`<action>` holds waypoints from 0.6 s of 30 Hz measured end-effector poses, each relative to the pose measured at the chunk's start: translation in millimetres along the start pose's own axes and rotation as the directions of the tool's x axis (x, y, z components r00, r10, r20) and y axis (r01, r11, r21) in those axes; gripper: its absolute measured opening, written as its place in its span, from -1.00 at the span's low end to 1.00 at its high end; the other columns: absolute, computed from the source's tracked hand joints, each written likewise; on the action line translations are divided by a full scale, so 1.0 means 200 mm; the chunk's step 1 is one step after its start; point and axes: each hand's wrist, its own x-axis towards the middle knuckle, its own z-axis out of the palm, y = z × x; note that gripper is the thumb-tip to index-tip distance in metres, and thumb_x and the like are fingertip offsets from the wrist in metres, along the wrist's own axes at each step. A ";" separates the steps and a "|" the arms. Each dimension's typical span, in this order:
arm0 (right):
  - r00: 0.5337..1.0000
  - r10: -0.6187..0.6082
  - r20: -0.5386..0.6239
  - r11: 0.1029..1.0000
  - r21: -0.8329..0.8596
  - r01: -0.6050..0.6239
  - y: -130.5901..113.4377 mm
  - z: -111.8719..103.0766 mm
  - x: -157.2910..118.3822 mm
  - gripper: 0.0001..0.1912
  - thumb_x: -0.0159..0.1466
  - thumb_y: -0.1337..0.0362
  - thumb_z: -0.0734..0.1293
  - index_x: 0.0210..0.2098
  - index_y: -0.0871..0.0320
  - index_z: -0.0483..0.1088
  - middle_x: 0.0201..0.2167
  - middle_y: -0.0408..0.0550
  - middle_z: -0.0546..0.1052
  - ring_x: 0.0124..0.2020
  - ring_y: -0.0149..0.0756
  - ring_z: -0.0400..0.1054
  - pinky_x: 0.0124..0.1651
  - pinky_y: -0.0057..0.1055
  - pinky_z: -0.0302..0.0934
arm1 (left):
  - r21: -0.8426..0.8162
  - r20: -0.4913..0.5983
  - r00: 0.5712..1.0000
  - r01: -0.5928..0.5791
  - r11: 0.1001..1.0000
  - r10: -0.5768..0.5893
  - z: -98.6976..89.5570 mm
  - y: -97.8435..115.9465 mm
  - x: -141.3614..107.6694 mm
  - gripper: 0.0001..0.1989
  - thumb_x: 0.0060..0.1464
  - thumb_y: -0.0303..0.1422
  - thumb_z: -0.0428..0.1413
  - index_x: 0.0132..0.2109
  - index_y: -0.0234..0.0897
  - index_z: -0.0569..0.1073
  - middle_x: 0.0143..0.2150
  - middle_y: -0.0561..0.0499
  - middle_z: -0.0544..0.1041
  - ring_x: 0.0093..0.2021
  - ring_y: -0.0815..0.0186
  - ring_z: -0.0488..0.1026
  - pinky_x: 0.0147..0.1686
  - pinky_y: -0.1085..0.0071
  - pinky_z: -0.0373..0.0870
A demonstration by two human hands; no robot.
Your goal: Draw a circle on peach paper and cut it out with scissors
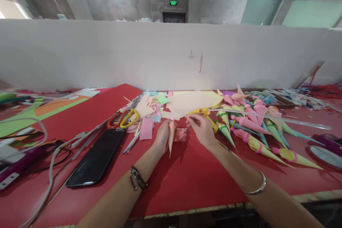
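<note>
The slim peach paper cone with a pinkish top (170,139) is in the left hand (160,137), above the red tabletop (184,188), its point aimed toward the wearer; the fingers pinch it near the wide end. Thin paper like this would probably crease if that grip tightened, and the unsupported point could bend if it knocked the table. The right hand (202,130) is just beside it, thumb and fingertips drawn close together; whether anything is between them I cannot tell. Those fingertips lie near the front of the yellow plastic glue gun (203,111), so if it is hot, a careless reach could burn them. The long clear rod (272,116) at its rear extends over the pile of pink, yellow and blue paper cones (253,117); shifting the gun might sweep some aside. The small clear plastic packet (181,134) lies between the hands, where a brushing finger could push it away.
</note>
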 end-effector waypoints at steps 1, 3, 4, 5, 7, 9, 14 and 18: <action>1.000 0.020 0.009 0.999 0.047 -0.020 0.00 0.00 0.00 -0.83 0.13 0.25 0.22 -0.38 0.20 0.38 -0.51 -0.09 0.45 -0.52 -0.37 0.35 -0.40 -0.43 0.26 | -0.001 0.007 1.000 0.003 1.000 -0.003 0.00 0.00 0.00 -0.82 -0.21 -0.29 0.07 -0.58 -0.31 0.27 -0.70 0.14 0.28 -0.71 0.47 0.23 -0.66 0.53 0.24; 0.997 0.057 0.044 0.988 0.143 -0.063 0.01 0.01 0.00 -0.83 0.11 0.25 0.23 -0.38 0.20 0.40 -0.51 -0.10 0.46 -0.52 -0.38 0.35 -0.41 -0.44 0.27 | -0.009 0.026 1.000 0.012 1.000 -0.012 -0.01 0.00 0.01 -0.80 -0.21 -0.26 0.07 -0.57 -0.32 0.28 -0.70 0.14 0.28 -0.71 0.47 0.23 -0.68 0.53 0.22; 0.995 0.076 0.066 0.979 0.185 -0.087 0.01 0.01 0.00 -0.83 0.10 0.24 0.24 -0.40 0.19 0.40 -0.53 -0.11 0.46 -0.53 -0.39 0.35 -0.42 -0.45 0.27 | -0.013 0.037 0.999 0.016 1.000 -0.016 -0.01 0.00 0.01 -0.78 -0.21 -0.24 0.07 -0.57 -0.31 0.28 -0.70 0.13 0.27 -0.71 0.46 0.22 -0.69 0.52 0.21; 0.992 0.094 0.085 0.969 0.223 -0.111 0.01 0.02 0.00 -0.84 0.09 0.23 0.26 -0.42 0.19 0.40 -0.55 -0.12 0.45 -0.55 -0.40 0.35 -0.45 -0.46 0.27 | -0.016 0.050 0.999 0.017 1.000 -0.016 -0.01 0.00 0.01 -0.78 -0.21 -0.24 0.07 -0.58 -0.31 0.28 -0.71 0.13 0.27 -0.71 0.45 0.22 -0.69 0.52 0.20; 0.985 0.124 0.123 0.949 0.275 -0.154 0.00 0.02 0.00 -0.83 0.08 0.20 0.27 -0.47 0.19 0.38 -0.63 -0.17 0.42 -0.62 -0.43 0.31 -0.53 -0.50 0.23 | -0.022 0.065 0.998 0.015 1.000 -0.014 -0.01 0.00 0.01 -0.77 -0.22 -0.23 0.07 -0.60 -0.31 0.26 -0.72 0.14 0.25 -0.72 0.46 0.20 -0.70 0.52 0.19; 0.979 0.142 0.145 0.938 0.298 -0.180 -0.01 0.02 -0.01 -0.82 0.07 0.19 0.28 -0.50 0.19 0.37 -0.69 -0.22 0.38 -0.69 -0.48 0.26 -0.60 -0.54 0.17 | -0.026 0.075 0.997 0.023 0.999 -0.021 -0.01 0.00 0.01 -0.76 -0.22 -0.23 0.07 -0.60 -0.31 0.26 -0.73 0.14 0.24 -0.74 0.47 0.18 -0.70 0.53 0.17; 0.975 0.175 0.137 0.920 0.329 -0.212 -0.01 0.03 -0.01 -0.81 0.04 0.18 0.31 -0.43 0.19 0.41 -0.62 -0.17 0.44 -0.61 -0.44 0.32 -0.54 -0.52 0.22 | -0.077 0.106 0.992 0.072 0.994 -0.064 -0.01 0.00 0.01 -0.73 -0.16 -0.18 0.05 -0.55 -0.32 0.30 -0.70 0.11 0.29 -0.71 0.43 0.25 -0.65 0.49 0.25; 0.967 0.189 0.168 0.887 0.393 -0.242 -0.01 0.03 -0.02 -0.78 0.04 0.15 0.31 -0.39 0.17 0.44 -0.52 -0.11 0.52 -0.47 -0.35 0.40 -0.35 -0.39 0.30 | -0.119 0.135 0.989 0.078 0.990 -0.061 0.00 0.01 -0.02 -0.71 -0.09 -0.17 0.04 -0.52 -0.34 0.32 -0.66 0.06 0.35 -0.67 0.40 0.31 -0.61 0.46 0.30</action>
